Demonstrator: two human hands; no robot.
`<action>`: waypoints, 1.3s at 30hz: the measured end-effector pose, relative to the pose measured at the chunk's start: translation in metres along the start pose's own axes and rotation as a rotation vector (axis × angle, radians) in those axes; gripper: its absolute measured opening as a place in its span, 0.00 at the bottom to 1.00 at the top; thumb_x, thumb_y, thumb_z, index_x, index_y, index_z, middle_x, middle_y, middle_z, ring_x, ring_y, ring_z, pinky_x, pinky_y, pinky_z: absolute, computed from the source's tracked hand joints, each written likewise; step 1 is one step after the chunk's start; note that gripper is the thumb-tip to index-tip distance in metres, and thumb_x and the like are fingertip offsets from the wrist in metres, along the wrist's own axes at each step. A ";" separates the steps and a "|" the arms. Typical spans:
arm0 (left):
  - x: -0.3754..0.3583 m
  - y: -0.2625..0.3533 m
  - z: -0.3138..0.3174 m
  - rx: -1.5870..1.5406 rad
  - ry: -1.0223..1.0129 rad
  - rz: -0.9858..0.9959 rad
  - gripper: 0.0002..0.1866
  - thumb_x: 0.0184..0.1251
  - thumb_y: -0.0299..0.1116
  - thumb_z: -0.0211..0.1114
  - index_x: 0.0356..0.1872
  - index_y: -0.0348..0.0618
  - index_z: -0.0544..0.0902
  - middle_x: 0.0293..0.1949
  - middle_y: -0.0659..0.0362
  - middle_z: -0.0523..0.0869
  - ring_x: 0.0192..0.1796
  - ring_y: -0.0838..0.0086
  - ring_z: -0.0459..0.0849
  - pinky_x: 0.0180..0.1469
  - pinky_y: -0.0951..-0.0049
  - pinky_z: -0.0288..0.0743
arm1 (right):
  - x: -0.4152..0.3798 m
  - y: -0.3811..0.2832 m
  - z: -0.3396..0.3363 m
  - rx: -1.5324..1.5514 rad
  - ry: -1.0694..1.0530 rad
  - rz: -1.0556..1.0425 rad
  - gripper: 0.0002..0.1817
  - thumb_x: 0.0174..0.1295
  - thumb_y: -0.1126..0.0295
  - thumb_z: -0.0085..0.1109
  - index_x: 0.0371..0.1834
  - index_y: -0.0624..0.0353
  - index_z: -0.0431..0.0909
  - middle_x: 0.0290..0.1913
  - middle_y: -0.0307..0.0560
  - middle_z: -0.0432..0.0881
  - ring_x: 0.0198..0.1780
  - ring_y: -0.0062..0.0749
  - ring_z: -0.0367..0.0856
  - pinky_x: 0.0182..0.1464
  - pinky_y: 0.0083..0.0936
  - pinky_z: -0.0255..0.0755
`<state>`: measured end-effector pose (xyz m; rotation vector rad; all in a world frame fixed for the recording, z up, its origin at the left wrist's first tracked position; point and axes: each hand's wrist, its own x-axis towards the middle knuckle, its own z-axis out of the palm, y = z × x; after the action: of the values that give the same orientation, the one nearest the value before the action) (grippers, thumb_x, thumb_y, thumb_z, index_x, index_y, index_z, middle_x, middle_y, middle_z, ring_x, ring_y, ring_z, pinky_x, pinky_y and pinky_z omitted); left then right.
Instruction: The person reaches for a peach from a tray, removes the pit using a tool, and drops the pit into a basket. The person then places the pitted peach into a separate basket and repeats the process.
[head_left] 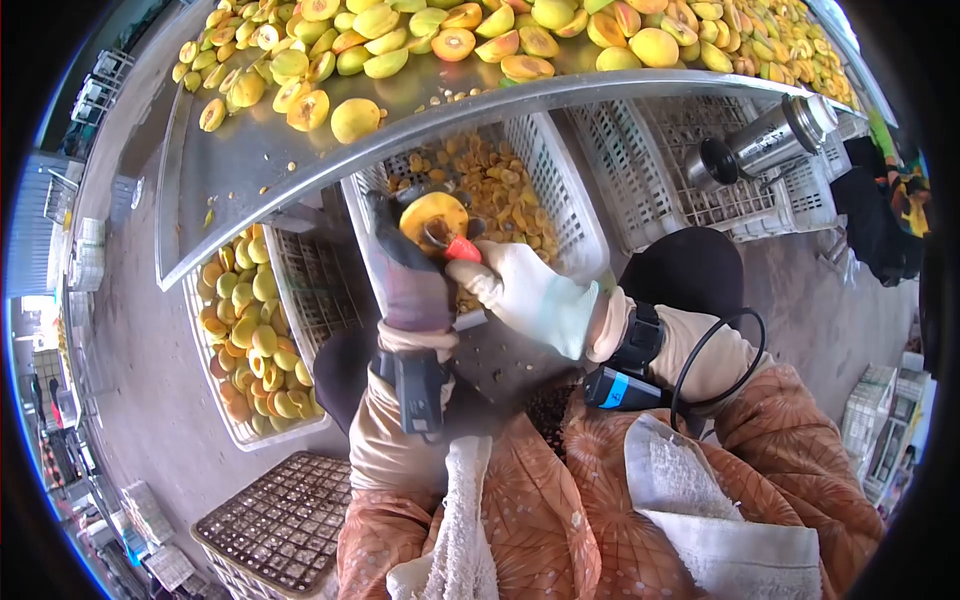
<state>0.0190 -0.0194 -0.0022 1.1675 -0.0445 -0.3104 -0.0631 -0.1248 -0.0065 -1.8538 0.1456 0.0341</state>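
My left hand [412, 285], in a dark glove, holds a yellow peach half [430, 214] with its cut side up. A brown hollow shows in the flesh. My right hand [535, 295], in a white glove, is closed around a small tool with a red handle [461, 250]. The tool's tip is at the hollow, and its working end is mostly hidden by the fruit. Both hands are over a white crate [585, 225] that contains many brownish-yellow scraps [505, 190].
A metal table [235, 165] heaped with peach halves [385, 40] spans the far side. Left stands a crate of peach halves [255, 335]; a brown crate [275, 520] is nearer me. A steel flask [765, 145] lies on white crates at right.
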 end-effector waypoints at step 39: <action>0.036 -0.041 0.007 -0.336 0.090 0.033 0.13 0.68 0.34 0.62 0.32 0.30 0.82 0.24 0.61 0.81 0.24 0.79 0.77 0.28 0.78 0.71 | -0.002 -0.010 -0.020 0.448 -0.247 0.560 0.30 0.63 0.36 0.47 0.32 0.57 0.71 0.16 0.34 0.68 0.16 0.19 0.64 0.18 0.17 0.57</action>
<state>0.0433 -0.0498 -0.0415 0.8449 0.0652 -0.2259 -0.0647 -0.1407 0.0090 -1.3030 0.4564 0.5710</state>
